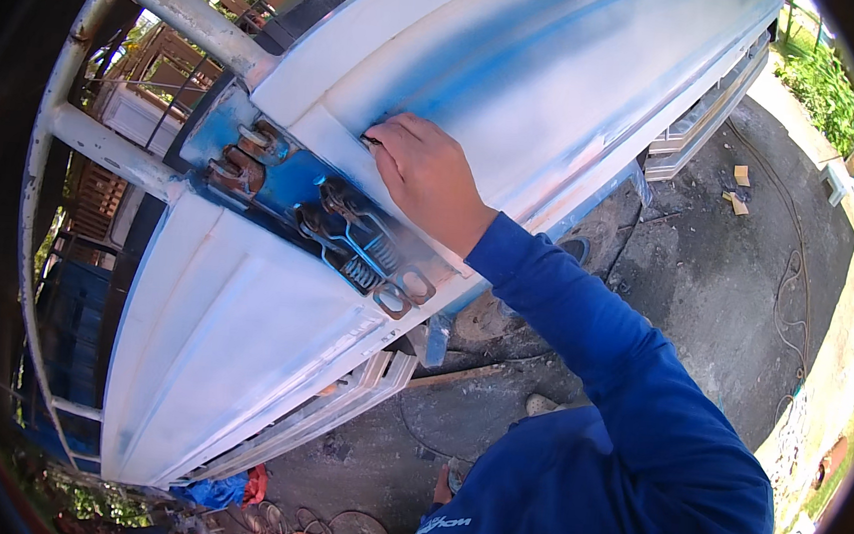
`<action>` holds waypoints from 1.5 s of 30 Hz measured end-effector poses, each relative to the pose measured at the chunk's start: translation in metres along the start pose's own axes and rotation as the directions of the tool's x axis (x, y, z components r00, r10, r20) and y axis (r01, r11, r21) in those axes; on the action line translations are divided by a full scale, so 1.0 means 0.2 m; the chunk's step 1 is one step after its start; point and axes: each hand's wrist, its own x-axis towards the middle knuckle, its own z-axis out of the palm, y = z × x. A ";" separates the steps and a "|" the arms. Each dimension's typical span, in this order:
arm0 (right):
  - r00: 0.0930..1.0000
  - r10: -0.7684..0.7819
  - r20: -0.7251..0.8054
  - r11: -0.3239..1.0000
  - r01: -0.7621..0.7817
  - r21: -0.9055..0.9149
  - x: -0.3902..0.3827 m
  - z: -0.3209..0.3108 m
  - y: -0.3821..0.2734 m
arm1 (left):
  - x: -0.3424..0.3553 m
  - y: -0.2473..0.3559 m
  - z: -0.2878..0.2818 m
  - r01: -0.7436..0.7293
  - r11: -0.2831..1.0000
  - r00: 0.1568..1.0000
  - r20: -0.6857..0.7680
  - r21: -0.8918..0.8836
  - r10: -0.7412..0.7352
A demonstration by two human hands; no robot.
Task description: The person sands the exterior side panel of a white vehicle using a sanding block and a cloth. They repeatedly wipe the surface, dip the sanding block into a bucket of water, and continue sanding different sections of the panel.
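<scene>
A long upper white panel (571, 98) stretches from the middle of the view toward 1 o'clock, its surface pressed into lengthwise ridges and shallow channels. A hazy band of blue runs up one channel, strongest close to the fingers and thinning into white at its soft edges; a faint brownish line follows the curve on its left, and pinkish tinges mark the long edge facing 2 o'clock. The right hand (429, 182), just off centre toward 12 o'clock, rests at this panel's near end with thumb and fingers pinched on a small dark object (370, 140), mostly hidden by the grip. Its blue sleeve (621, 348) comes in from 4 o'clock. The left hand is out of sight, so I cannot tell its state. Toward 10 o'clock from centre, just beside the right hand, a blue-stained recess (288, 191) holds rusty brackets (239, 169), bent rods and coil springs (361, 272). Past it, toward 8 o'clock, lies a lower white panel (231, 332), ridged too and paler, with faint bluish shading. A chipped white tubular frame (46, 167) curves along 9 o'clock; grey ground (705, 299) spreads at 3 o'clock.
</scene>
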 end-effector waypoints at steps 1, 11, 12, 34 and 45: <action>1.000 0.015 -0.023 1.000 -0.015 -0.010 -0.04 0.01 0.00 | 0.00 0.04 -0.01 -0.007 0.998 1.000 0.011 0.068 0.007; 1.000 0.006 0.014 0.999 -0.005 -0.043 -0.11 -0.02 0.06 | 0.09 0.39 0.24 -0.020 0.925 0.993 0.113 0.379 -0.025; 1.000 0.004 0.020 0.998 -0.002 -0.064 -0.12 -0.03 0.05 | 0.08 0.40 0.25 -0.016 0.923 0.994 0.107 0.384 -0.027; 1.000 -0.002 0.031 0.999 0.003 -0.032 -0.04 -0.01 0.01 | -0.14 0.27 0.39 -0.406 0.584 0.909 0.373 0.702 0.184; 0.978 0.132 0.161 0.957 -0.168 0.238 -0.25 -0.14 -0.01 | -0.03 0.31 0.41 0.012 0.877 0.995 0.078 0.480 -0.057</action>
